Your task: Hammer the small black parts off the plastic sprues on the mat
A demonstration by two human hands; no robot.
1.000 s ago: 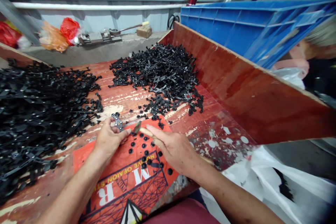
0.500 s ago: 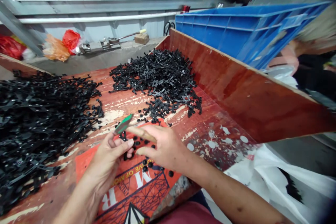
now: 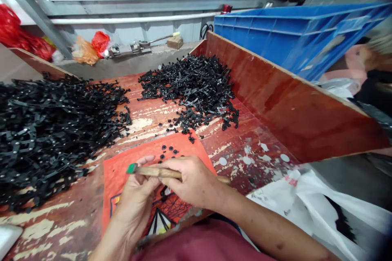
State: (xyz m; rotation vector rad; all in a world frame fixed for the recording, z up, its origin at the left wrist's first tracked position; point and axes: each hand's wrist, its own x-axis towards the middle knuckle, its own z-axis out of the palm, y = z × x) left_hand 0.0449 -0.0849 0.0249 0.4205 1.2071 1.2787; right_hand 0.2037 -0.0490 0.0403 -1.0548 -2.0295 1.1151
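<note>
My right hand (image 3: 191, 183) is closed around a wooden-handled tool (image 3: 157, 172) with a flat green end; its butt shows behind the wrist. The tool lies across the front of my left hand (image 3: 137, 193), its green end over those fingers. My left hand is closed with thumb and fingers pinched, and a black jointed part (image 3: 164, 193) shows by the thumb tip; most of it is hidden. Below the hands an orange printed sheet (image 3: 122, 167) lies on the worn red board. Small black round pieces (image 3: 170, 148) are scattered on the sheet beyond my fingers.
Heaps of black jointed parts stand at left (image 3: 55, 126) and at centre back (image 3: 196, 81). A red wooden side board (image 3: 284, 102) borders the right, with a blue crate (image 3: 260, 36) behind it. White sacking (image 3: 294, 200) hangs at lower right. Another person is partly visible far right.
The tool has swung from pointing up and away to lying nearly level across my left hand. The sheet shows shifted, its lettering now mostly covered, and the view has turned slightly left.
</note>
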